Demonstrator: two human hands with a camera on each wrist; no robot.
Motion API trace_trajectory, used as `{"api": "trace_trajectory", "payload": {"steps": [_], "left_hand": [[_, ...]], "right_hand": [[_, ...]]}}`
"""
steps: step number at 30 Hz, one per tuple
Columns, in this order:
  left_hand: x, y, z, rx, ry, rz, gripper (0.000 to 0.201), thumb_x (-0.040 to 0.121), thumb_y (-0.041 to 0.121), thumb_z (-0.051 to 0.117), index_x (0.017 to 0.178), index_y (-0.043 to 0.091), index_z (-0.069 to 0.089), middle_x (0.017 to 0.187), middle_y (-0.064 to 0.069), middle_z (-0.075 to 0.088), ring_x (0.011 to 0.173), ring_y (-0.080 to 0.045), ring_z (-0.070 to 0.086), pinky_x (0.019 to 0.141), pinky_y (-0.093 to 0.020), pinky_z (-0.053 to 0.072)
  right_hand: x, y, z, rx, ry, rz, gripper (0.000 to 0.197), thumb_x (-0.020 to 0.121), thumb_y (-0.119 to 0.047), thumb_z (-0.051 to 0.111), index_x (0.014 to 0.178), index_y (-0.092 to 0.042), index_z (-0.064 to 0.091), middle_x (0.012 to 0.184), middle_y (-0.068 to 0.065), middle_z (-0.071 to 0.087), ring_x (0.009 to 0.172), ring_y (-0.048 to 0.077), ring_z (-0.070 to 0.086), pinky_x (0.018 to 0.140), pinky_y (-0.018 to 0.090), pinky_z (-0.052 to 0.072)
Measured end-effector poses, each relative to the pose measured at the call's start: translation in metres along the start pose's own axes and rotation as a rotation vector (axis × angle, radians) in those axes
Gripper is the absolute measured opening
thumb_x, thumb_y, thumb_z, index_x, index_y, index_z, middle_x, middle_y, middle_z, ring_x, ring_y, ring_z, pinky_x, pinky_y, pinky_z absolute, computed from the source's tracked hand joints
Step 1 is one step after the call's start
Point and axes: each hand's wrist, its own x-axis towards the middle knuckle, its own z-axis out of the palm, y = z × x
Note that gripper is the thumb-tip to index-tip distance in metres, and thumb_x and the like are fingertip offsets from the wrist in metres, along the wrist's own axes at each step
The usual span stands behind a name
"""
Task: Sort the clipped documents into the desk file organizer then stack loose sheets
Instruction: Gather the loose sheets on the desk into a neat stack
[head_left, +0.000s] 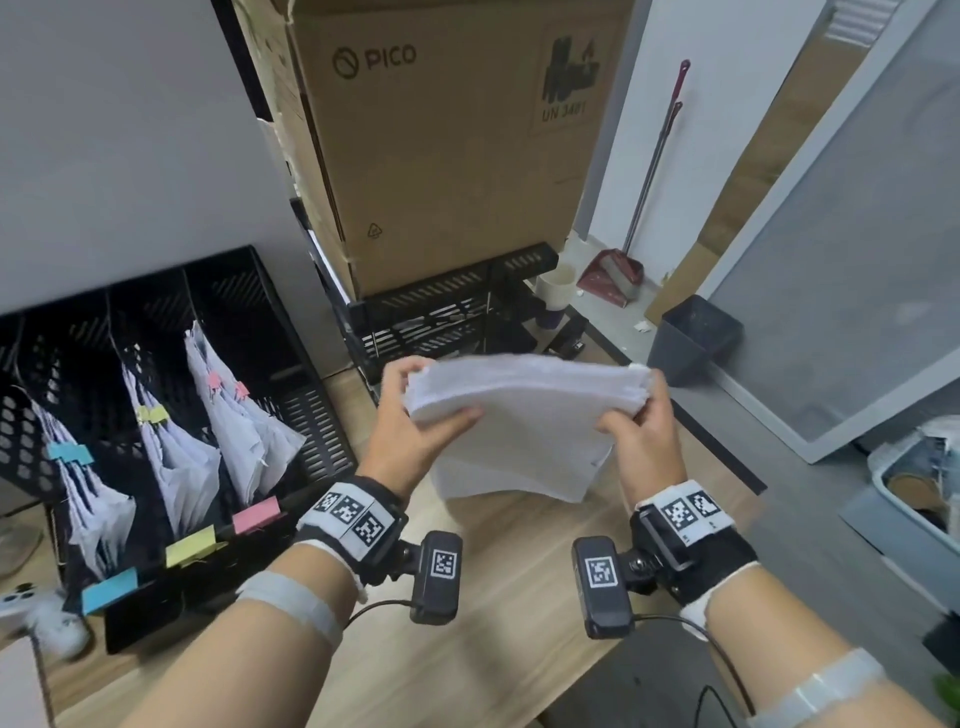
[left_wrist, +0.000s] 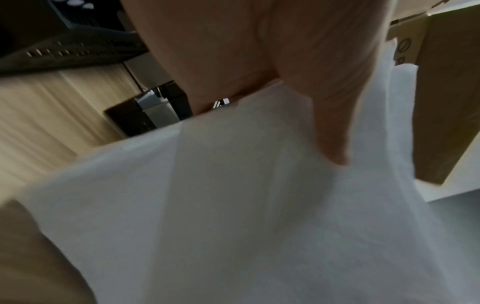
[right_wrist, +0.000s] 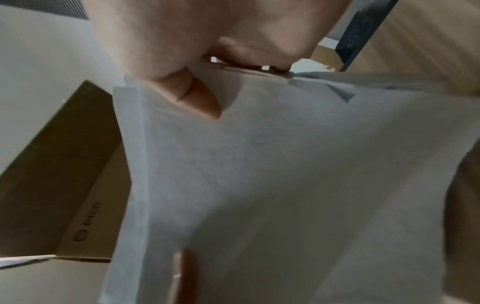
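Note:
A thick stack of loose white sheets (head_left: 524, 415) stands on edge above the wooden desk (head_left: 467, 597), its top tipped away from me. My left hand (head_left: 415, 415) grips the stack's left end, thumb on the near face. My right hand (head_left: 639, 421) grips the right end the same way. In the left wrist view my thumb (left_wrist: 330, 123) presses on the sheets (left_wrist: 233, 205). The right wrist view shows a thumb (right_wrist: 197, 98) lying on the paper (right_wrist: 285, 174). The black mesh file organizer (head_left: 291, 415) stands at left, holding clipped documents (head_left: 182, 462) with blue, yellow and pink clips in three slots.
A large cardboard box (head_left: 447, 156) sits on a black mesh rack (head_left: 447, 306) behind the desk. A dark bin (head_left: 693, 338), a dustpan (head_left: 613, 275) and a broom stand on the floor at right. A white game controller (head_left: 36, 613) lies at the desk's left edge.

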Motion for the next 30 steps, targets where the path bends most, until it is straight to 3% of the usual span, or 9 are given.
{"api": "trace_trajectory", "payload": {"steps": [4, 9, 11, 14, 17, 19, 24, 28, 30], "left_hand": [[-0.006, -0.028, -0.003, 0.063, -0.035, -0.121, 0.117, 0.043, 0.052, 0.096, 0.14, 0.031, 0.033, 0.128, -0.003, 0.056, 0.121, -0.014, 0.059, 0.103, -0.027, 0.048], [-0.01, -0.018, 0.012, 0.068, -0.137, -0.107, 0.057, 0.073, 0.016, 0.09, 0.124, 0.019, 0.066, 0.123, -0.002, 0.074, 0.116, -0.019, 0.069, 0.101, -0.041, 0.055], [-0.009, -0.009, 0.016, 0.016, -0.136, -0.083, 0.049, 0.078, 0.01, 0.086, 0.123, 0.02, 0.07, 0.121, -0.002, 0.075, 0.114, -0.02, 0.07, 0.101, -0.044, 0.055], [-0.001, -0.001, 0.015, -0.039, -0.101, -0.027, 0.055, 0.077, 0.015, 0.087, 0.128, 0.018, 0.065, 0.124, -0.004, 0.073, 0.117, -0.023, 0.069, 0.101, -0.047, 0.055], [0.001, -0.005, 0.008, -0.046, -0.014, -0.022, 0.085, 0.061, 0.031, 0.094, 0.132, 0.024, 0.048, 0.127, -0.002, 0.061, 0.117, -0.014, 0.064, 0.099, -0.04, 0.055], [-0.002, -0.015, 0.005, -0.012, -0.011, -0.05, 0.096, 0.053, 0.038, 0.094, 0.133, 0.026, 0.041, 0.121, 0.003, 0.055, 0.11, -0.003, 0.061, 0.098, -0.035, 0.055], [-0.005, -0.029, 0.012, 0.002, -0.097, -0.067, 0.097, 0.054, 0.031, 0.095, 0.132, 0.017, 0.04, 0.126, -0.008, 0.058, 0.116, -0.014, 0.062, 0.102, -0.038, 0.054], [-0.003, -0.035, 0.013, -0.006, -0.059, -0.063, 0.096, 0.058, 0.025, 0.096, 0.133, 0.018, 0.037, 0.131, -0.003, 0.055, 0.121, -0.013, 0.059, 0.101, -0.033, 0.054], [-0.001, -0.039, 0.012, 0.02, -0.066, -0.1, 0.092, 0.062, 0.03, 0.095, 0.134, 0.017, 0.04, 0.132, -0.002, 0.057, 0.122, -0.015, 0.06, 0.104, -0.04, 0.053]], "right_hand": [[-0.004, 0.039, 0.006, -0.001, -0.011, 0.194, 0.055, 0.075, 0.008, 0.053, 0.119, -0.024, 0.052, 0.108, 0.003, 0.064, 0.102, 0.024, 0.059, 0.077, 0.032, 0.047], [-0.003, 0.04, 0.012, 0.039, 0.052, 0.251, 0.032, 0.079, 0.006, 0.056, 0.086, -0.025, 0.061, 0.093, 0.002, 0.066, 0.09, 0.022, 0.059, 0.081, 0.037, 0.044], [-0.001, 0.028, 0.012, 0.097, 0.051, 0.23, 0.032, 0.081, 0.006, 0.054, 0.083, -0.025, 0.06, 0.089, 0.003, 0.065, 0.082, 0.019, 0.059, 0.078, 0.037, 0.045], [0.003, 0.016, 0.005, 0.147, 0.042, 0.175, 0.028, 0.082, 0.006, 0.053, 0.096, -0.017, 0.061, 0.087, 0.004, 0.065, 0.082, 0.021, 0.06, 0.068, 0.032, 0.047], [0.004, 0.023, -0.002, 0.109, 0.021, 0.125, 0.05, 0.074, 0.01, 0.048, 0.111, -0.023, 0.057, 0.093, 0.002, 0.064, 0.085, 0.018, 0.059, 0.071, 0.032, 0.05], [0.001, 0.037, -0.002, 0.081, 0.017, 0.189, 0.054, 0.068, 0.007, 0.048, 0.105, -0.032, 0.057, 0.094, 0.001, 0.063, 0.09, 0.021, 0.058, 0.076, 0.038, 0.05], [-0.003, 0.049, 0.004, 0.036, 0.053, 0.32, 0.039, 0.071, 0.004, 0.054, 0.104, -0.017, 0.058, 0.093, 0.002, 0.064, 0.093, 0.024, 0.057, 0.074, 0.033, 0.045], [-0.002, 0.044, 0.001, 0.017, 0.035, 0.288, 0.035, 0.072, 0.006, 0.054, 0.094, -0.019, 0.062, 0.093, 0.004, 0.067, 0.094, 0.025, 0.061, 0.083, 0.039, 0.049], [-0.003, 0.04, 0.0, 0.005, -0.026, 0.283, 0.034, 0.076, 0.01, 0.054, 0.086, -0.021, 0.061, 0.09, 0.0, 0.067, 0.087, 0.017, 0.06, 0.078, 0.031, 0.047]]}}
